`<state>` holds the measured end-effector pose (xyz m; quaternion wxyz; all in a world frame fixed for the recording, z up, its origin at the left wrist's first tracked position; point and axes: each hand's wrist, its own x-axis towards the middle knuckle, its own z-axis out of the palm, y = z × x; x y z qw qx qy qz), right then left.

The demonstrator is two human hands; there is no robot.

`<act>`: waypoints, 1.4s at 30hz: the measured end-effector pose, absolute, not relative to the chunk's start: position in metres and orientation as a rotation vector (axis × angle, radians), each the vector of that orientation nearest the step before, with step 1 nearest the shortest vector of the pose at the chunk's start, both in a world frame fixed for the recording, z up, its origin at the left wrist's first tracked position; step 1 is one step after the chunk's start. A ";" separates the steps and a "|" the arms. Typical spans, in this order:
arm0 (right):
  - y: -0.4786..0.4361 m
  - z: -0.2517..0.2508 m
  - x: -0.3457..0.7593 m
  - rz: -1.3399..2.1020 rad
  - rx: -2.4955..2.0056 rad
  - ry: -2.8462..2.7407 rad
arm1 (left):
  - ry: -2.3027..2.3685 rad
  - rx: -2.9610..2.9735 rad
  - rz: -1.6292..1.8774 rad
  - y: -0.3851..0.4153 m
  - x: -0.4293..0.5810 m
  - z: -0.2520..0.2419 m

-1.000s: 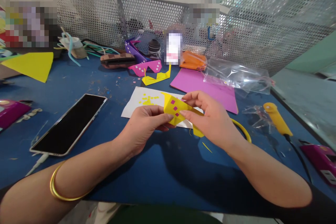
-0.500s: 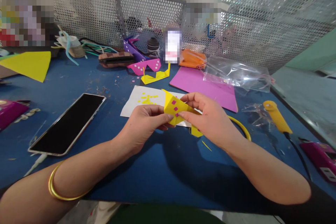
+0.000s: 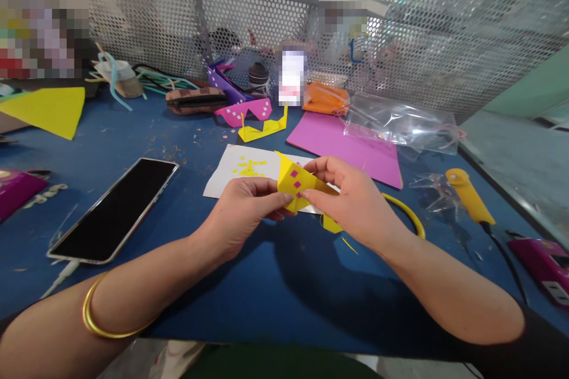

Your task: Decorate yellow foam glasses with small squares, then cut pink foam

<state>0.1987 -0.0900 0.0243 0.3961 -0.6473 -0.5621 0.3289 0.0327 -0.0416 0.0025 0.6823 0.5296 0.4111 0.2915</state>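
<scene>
Between my hands is a pair of yellow craft glasses [image 3: 287, 183], cut from a thin sheet and folded, with several small magenta squares on the face turned to me. My left hand [image 3: 237, 207] pinches the left side, thumb in front and fingers behind. My right hand [image 3: 355, 198] grips farther right, its thumb pressed at the lowest magenta square; its fingers hide part of the piece. Under and behind them lies a white paper [image 3: 220, 174] with small yellow bits [image 3: 249, 169] on it.
Yellow glasses [image 3: 262, 130] and pink glasses [image 3: 246, 111] stand behind the paper. A purple sheet [image 3: 351, 148] and a clear plastic bag [image 3: 400, 124] lie back right. A phone [image 3: 118, 207] is at left; a yellow corded tool [image 3: 470, 196] lies right. Perforated metal panels [image 3: 258, 12] close off the back.
</scene>
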 end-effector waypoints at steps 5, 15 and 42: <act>-0.090 0.031 0.211 0.821 -1.727 -1.474 | 0.905 1.131 0.685 -0.041 0.033 0.004; -0.091 0.032 0.211 0.791 -1.766 -1.455 | 0.915 1.091 0.658 -0.040 0.032 0.003; -0.090 0.032 0.209 0.797 -1.781 -1.454 | 0.928 1.085 0.643 -0.040 0.033 0.004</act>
